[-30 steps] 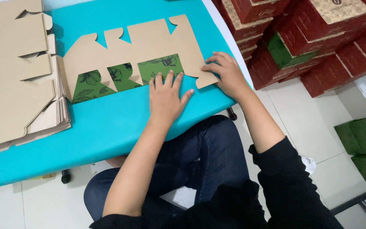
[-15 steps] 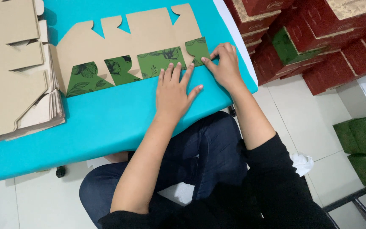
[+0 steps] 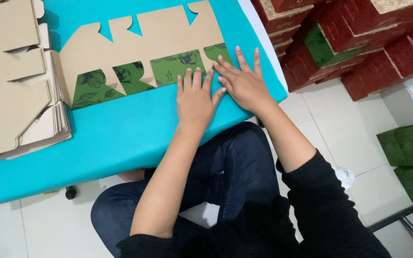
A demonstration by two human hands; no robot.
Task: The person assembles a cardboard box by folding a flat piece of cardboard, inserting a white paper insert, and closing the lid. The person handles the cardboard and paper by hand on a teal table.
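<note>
**Hands flat at the blank's near edge**

While both palms lie flat on the turquoise table point(image 3: 120, 138), left hand point(image 3: 194, 98) and right hand point(image 3: 244, 83) hold nothing, fingers extended; fingertips press the green folded flap of the cardboard blank point(image 3: 158, 43) lying just beyond.

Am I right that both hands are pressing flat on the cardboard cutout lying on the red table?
Not quite: the table is turquoise, as the head view shows. Both the left hand and right hand do press flat on the cardboard cutout.
</note>
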